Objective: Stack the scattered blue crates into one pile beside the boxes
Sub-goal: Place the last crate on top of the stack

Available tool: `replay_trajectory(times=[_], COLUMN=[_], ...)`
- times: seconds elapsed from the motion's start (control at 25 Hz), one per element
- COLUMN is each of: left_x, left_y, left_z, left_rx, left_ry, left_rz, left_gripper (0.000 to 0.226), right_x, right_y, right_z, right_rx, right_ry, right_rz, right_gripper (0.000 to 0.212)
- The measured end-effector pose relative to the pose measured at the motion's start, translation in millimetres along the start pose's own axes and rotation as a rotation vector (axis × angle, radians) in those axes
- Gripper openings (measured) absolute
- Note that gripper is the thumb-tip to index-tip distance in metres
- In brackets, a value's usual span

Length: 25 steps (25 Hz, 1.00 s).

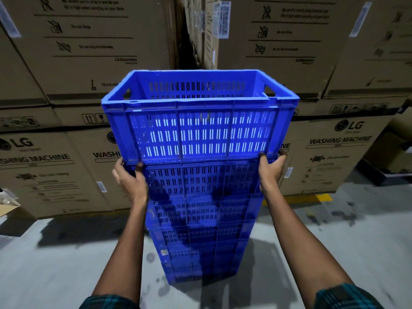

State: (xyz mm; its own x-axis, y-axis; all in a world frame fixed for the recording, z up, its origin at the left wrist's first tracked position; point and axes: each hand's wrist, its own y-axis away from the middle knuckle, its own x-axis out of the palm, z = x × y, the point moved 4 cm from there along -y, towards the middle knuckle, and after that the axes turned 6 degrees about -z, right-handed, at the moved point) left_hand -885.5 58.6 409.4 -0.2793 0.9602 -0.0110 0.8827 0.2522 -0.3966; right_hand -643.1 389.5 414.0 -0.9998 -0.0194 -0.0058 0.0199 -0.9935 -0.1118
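A tall pile of blue slotted crates (200, 221) stands on the grey floor in front of me. The top blue crate (200, 128) sits at its head, open side up, its near wall lit. My left hand (130, 177) grips the bottom left corner of that top crate, thumb on the near face. At the bottom right corner my right hand (270, 169) grips it the same way, fingers curled round the side. Both forearms reach up from the lower edge of the view.
Stacked brown cardboard washing machine boxes (330, 157) form a wall right behind the pile, with a dark gap (189, 41) between two upper boxes. A yellow floor line (312, 198) runs at the right. Open concrete floor (55, 264) lies left and right of the pile.
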Motion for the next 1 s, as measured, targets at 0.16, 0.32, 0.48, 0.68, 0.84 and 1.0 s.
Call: replay_trajectory(times=[0.16,0.32,0.48,0.68,0.84,1.0], left_x=[2.4,4.3,7.7,12.1,27.1,27.5], left_y=[2.1,23.7,47.5,91.0,95.3,88.5], left_z=[2.1,-6.7,-2.1,-11.0,-13.8,-11.5], left_rx=[-0.022,-0.042,-0.048,0.148,0.511,0.557], left_ry=[0.013,0.033,-0.051,-0.276,-0.606,-0.727], left_rz=[-0.022,-0.007,0.055,0.230,0.371,0.385], left_gripper=[0.044,0.061,0.076,0.065,0.055,0.065], right_x=[1.1,7.5,9.6,11.2,24.6,27.3], right_y=[5.4,23.3,65.0,101.4,98.2,91.5], right_z=[-0.3,-8.5,-2.9,14.8,9.1,9.0], right_rx=[-0.022,-0.003,-0.121,-0.478,-0.646,-0.640], right_ry=[0.008,0.105,0.191,0.397,0.805,0.925], right_rz=[0.027,0.047,-0.037,0.102,0.258,0.294], right_gripper=[0.048,0.072,0.066,0.044,0.048,0.049])
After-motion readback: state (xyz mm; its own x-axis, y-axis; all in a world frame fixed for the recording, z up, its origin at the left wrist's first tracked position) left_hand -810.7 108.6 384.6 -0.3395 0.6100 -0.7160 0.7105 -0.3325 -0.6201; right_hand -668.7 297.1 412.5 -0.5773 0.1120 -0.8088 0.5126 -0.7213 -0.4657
